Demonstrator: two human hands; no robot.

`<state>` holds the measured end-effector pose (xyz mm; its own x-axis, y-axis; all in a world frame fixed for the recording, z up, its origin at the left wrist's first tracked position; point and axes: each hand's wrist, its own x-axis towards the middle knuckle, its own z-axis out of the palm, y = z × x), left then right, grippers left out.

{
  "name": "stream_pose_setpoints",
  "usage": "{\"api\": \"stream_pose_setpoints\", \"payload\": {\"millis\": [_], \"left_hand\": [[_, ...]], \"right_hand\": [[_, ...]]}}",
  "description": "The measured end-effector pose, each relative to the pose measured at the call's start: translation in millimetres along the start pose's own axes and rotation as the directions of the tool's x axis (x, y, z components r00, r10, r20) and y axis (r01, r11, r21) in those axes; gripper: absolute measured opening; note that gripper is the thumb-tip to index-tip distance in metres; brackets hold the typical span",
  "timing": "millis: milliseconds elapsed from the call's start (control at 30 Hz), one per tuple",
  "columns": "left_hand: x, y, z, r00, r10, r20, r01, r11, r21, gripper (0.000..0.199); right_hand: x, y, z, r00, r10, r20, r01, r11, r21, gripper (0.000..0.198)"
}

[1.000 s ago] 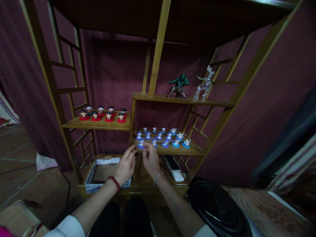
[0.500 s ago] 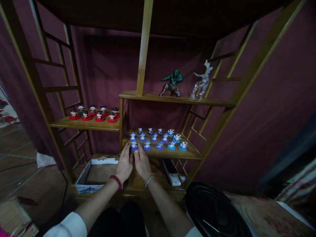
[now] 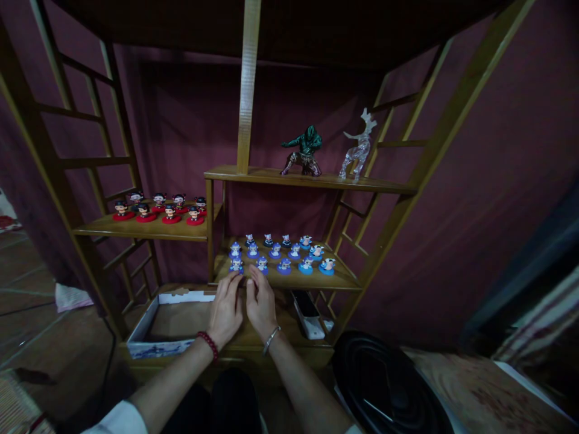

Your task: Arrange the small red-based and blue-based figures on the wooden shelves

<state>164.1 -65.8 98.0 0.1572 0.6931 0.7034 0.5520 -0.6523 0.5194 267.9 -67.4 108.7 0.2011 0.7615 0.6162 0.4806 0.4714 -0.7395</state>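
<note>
My left hand (image 3: 226, 308) is just in front of the middle shelf's edge, fingers reaching forward and a little bent, with nothing seen in it. Beside it my right hand (image 3: 261, 303) faces it across a narrow gap, fingers stretched out and also bare. Nearest to their fingertips are a purple figurine (image 3: 236, 264) at the front left and a second purple figurine (image 3: 262, 263), its base partly behind my right fingers. Whether a fingertip touches either one I cannot tell. Several purple, blue and small dark-based figurines stand upright in rows on this wooden shelf (image 3: 335, 281).
Red-based figurines (image 3: 145, 212) line the left shelf. Above stand a green-and-bronze crouching statue (image 3: 304, 150) and a clear deer figure (image 3: 359, 147). Below are a shallow open box (image 3: 160, 349) and a dark-topped white box (image 3: 310, 319). A black round object (image 3: 384, 380) sits at lower right.
Both hands have drawn back from the sides of the front-left purple figurine, which stays standing in its row. The whole view has shifted slightly.
</note>
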Motion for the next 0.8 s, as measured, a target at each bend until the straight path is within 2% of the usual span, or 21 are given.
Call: {"api": "stream_pose_setpoints", "payload": {"millis": [133,267,567,800], "left_hand": [[-1.6,4.8,18.5,0.996,0.033,0.086,-0.03,0.999,-0.037,0.049],[0.5,4.3,35.1,0.992,0.034,0.118,-0.027,0.998,-0.06,0.054],[14.8,8.8,44.0,0.995,-0.022,0.099,0.029,0.997,-0.074,0.058],[19.8,2.7,50.2,0.996,-0.027,0.086,0.032,0.998,-0.059,0.062]], "right_hand": [[1.0,6.3,-20.1,0.989,-0.07,-0.132,0.06,0.995,-0.08,0.031],[13.0,14.6,-38.7,0.983,-0.08,-0.164,0.058,0.989,-0.134,0.03],[73.4,29.5,-66.0,0.989,-0.129,-0.077,0.108,0.966,-0.235,0.026],[77.0,18.6,-66.2,0.983,-0.185,-0.014,0.176,0.953,-0.247,0.027]]}}
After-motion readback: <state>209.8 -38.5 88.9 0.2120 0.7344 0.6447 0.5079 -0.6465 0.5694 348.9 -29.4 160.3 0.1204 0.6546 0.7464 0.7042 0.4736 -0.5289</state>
